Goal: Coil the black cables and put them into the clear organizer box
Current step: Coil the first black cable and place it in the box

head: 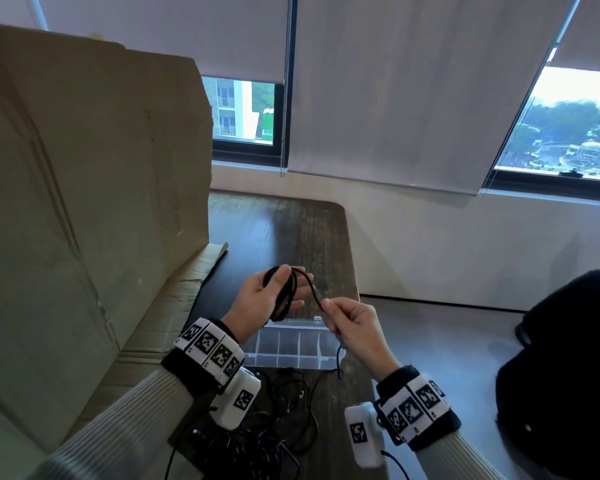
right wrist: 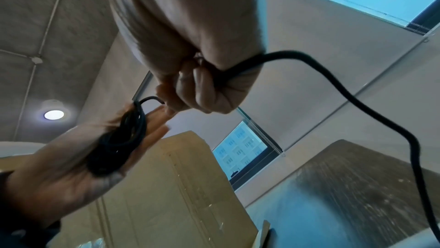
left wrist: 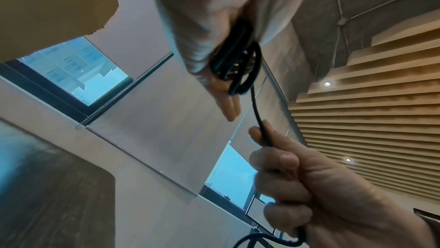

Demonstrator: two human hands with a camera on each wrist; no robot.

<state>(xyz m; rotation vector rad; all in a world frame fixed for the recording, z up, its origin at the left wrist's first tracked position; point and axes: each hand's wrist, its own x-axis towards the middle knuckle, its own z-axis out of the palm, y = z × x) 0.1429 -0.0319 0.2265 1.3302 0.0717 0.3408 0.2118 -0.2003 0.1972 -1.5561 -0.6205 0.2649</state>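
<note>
My left hand (head: 274,292) is held palm up above the clear organizer box (head: 291,351). Several loops of a black cable (head: 286,301) are wound round its fingers, and the thumb presses the coil (left wrist: 234,60) against the palm. The free strand runs from the coil to my right hand (head: 331,310), which pinches it between thumb and fingers. From that fist (right wrist: 195,86) the strand hangs down toward the table. The coil (right wrist: 119,146) lies across the left hand (right wrist: 59,176), whose fingers are straight. A tangle of loose black cables (head: 278,431) lies on the table in front of the box.
A tall cardboard box (head: 84,202) stands at the left, its flap lying on the dark wooden table (head: 291,230). The table's right edge runs just past the organizer. A black object (head: 568,358) sits on the floor at the right.
</note>
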